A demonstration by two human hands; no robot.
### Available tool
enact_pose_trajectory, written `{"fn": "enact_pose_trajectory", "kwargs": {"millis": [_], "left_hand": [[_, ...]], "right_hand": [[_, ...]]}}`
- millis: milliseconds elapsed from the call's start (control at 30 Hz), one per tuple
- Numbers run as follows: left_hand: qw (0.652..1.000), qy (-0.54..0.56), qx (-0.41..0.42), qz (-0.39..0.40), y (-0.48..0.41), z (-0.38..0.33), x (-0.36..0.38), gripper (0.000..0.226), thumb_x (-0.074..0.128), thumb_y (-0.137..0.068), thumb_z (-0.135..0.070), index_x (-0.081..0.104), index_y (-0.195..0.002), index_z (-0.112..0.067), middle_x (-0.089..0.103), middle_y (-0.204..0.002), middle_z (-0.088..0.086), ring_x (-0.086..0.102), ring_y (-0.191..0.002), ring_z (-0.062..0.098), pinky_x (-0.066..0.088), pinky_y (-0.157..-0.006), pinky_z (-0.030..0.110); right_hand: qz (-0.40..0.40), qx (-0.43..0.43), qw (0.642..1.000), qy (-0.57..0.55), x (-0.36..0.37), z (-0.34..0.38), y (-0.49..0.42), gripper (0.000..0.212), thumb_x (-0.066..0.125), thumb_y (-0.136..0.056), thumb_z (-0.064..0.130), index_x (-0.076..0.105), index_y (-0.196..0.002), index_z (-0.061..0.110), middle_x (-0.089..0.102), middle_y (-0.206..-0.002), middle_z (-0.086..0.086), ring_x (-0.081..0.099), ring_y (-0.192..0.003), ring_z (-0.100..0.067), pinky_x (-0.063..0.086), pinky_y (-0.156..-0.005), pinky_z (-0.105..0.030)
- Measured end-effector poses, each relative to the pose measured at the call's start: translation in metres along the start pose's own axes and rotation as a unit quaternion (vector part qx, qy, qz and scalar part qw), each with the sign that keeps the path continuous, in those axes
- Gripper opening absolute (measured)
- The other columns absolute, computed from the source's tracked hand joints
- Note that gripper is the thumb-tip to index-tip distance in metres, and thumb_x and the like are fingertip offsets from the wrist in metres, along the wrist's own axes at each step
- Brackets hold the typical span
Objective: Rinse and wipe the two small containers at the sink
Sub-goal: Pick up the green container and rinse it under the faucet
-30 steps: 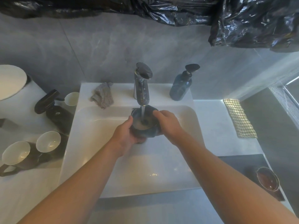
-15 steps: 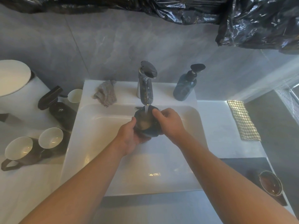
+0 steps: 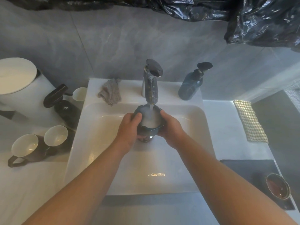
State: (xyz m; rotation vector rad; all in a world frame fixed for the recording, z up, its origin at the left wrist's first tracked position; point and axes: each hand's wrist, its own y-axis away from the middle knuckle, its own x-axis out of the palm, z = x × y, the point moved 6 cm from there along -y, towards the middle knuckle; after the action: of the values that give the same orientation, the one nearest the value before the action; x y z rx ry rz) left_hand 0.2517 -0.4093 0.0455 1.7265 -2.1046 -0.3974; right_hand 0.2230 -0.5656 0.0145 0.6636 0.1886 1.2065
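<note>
Dark-blue cup (image 3: 148, 133) under running faucet (image 3: 151, 85) | left hand (image 3: 129, 129) and right hand (image 3: 171, 127) each grip its sides, hiding them | interior obscured by frothing water (image 3: 150, 118) | base unclear

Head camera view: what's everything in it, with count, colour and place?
small container: 1, blue, under tap
tap: 1, chrome, sink's back
sink: 1, white, centre
rag: 1, grey, left of tap
pump bottle: 1, blue, right of tap
black bottle: 1, left counter
mugs: 2, dark, white inside, left counter
cup: 1, white, beside black bottle
checked cloth: 1, yellowish, right counter
brown bowl: 1, on dark mat, lower right
plastic sheet: 1, black, top
hands: 2, left hand, right hand, gripping container
</note>
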Motion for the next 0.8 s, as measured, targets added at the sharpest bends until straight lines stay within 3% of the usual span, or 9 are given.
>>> {"fn": "enact_pose_trajectory", "kwargs": {"millis": [133, 267, 367, 433, 533, 633, 733, 800], "left_hand": [[1.000, -0.008, 0.002, -0.002, 0.002, -0.001, 0.001, 0.039, 0.055, -0.082, -0.048, 0.060, -0.102, -0.015, 0.064, -0.103, 0.005, 0.065, -0.109, 0.034, 0.055, -0.089, 0.063], [1.000, 0.010, 0.002, 0.017, 0.001, 0.001, 0.005, 0.022, 0.051, -0.094, -0.037, 0.061, -0.098, -0.018, 0.063, -0.100, 0.007, 0.063, -0.093, 0.027, 0.053, -0.089, 0.067], [0.999, 0.028, -0.010, 0.017, -0.003, 0.010, 0.007, 0.020, 0.042, -0.106, -0.025, 0.060, -0.099, -0.017, 0.060, -0.100, 0.010, 0.064, -0.084, 0.023, 0.060, -0.080, 0.057], [0.999, 0.032, -0.010, 0.028, -0.004, 0.013, 0.008, 0.021, 0.041, -0.107, -0.024, 0.059, -0.100, -0.017, 0.059, -0.100, 0.011, 0.064, -0.082, 0.022, 0.061, -0.073, 0.049], [0.998, 0.035, -0.027, 0.052, -0.003, 0.018, 0.006, 0.020, 0.041, -0.107, -0.023, 0.059, -0.105, -0.018, 0.062, -0.103, 0.011, 0.070, -0.078, 0.019, 0.060, -0.079, 0.050], [0.993, 0.078, -0.057, 0.067, -0.005, 0.019, 0.007, 0.022, 0.041, -0.106, -0.020, 0.063, -0.109, -0.017, 0.068, -0.103, 0.008, 0.073, -0.078, 0.017, 0.056, -0.089, 0.053], [0.991, 0.102, -0.082, 0.042, -0.008, 0.011, 0.011, 0.028, 0.043, -0.103, -0.027, 0.069, -0.100, -0.017, 0.073, -0.094, 0.006, 0.072, -0.079, 0.020, 0.054, -0.084, 0.044], [0.994, 0.070, -0.079, 0.036, -0.009, 0.005, 0.017, 0.034, 0.048, -0.099, -0.038, 0.073, -0.103, -0.016, 0.077, -0.099, 0.009, 0.072, -0.089, 0.026, 0.055, -0.083, 0.042]], "right_hand": [[0.014, -0.001, 1.000, -0.006, -0.001, 0.003, 0.002, 0.059, 0.053, -0.086, 0.046, 0.065, -0.130, 0.009, 0.068, -0.128, -0.017, 0.063, -0.119, -0.038, 0.056, -0.091, -0.047], [0.023, 0.000, 1.000, 0.016, -0.005, 0.004, 0.003, 0.060, 0.054, -0.087, 0.049, 0.064, -0.132, 0.010, 0.065, -0.130, -0.021, 0.064, -0.115, -0.038, 0.058, -0.079, -0.038], [0.042, 0.030, 0.998, 0.028, -0.007, 0.000, 0.004, 0.064, 0.055, -0.089, 0.057, 0.060, -0.136, 0.015, 0.065, -0.132, -0.017, 0.062, -0.120, -0.039, 0.056, -0.093, -0.049], [0.036, 0.061, 0.996, 0.059, -0.011, 0.001, 0.006, 0.057, 0.048, -0.095, 0.059, 0.061, -0.132, 0.017, 0.070, -0.118, -0.013, 0.071, -0.100, -0.033, 0.060, -0.080, -0.041], [0.044, 0.091, 0.992, 0.078, -0.016, 0.001, 0.007, 0.052, 0.040, -0.101, 0.058, 0.058, -0.129, 0.018, 0.068, -0.106, -0.015, 0.074, -0.078, -0.032, 0.060, -0.065, -0.037], [0.025, 0.086, 0.996, 0.024, -0.010, 0.006, 0.009, 0.044, 0.045, -0.102, 0.047, 0.059, -0.131, 0.016, 0.065, -0.118, -0.016, 0.071, -0.094, -0.037, 0.062, -0.070, -0.045], [0.003, 0.066, 0.998, -0.015, -0.005, 0.005, 0.010, 0.038, 0.050, -0.099, 0.032, 0.061, -0.130, 0.014, 0.063, -0.123, -0.017, 0.066, -0.108, -0.041, 0.061, -0.083, -0.052], [0.000, 0.029, 0.999, -0.014, 0.000, 0.004, 0.007, 0.040, 0.046, -0.095, 0.022, 0.063, -0.129, 0.013, 0.066, -0.124, -0.016, 0.064, -0.113, -0.039, 0.061, -0.083, -0.046]]}}
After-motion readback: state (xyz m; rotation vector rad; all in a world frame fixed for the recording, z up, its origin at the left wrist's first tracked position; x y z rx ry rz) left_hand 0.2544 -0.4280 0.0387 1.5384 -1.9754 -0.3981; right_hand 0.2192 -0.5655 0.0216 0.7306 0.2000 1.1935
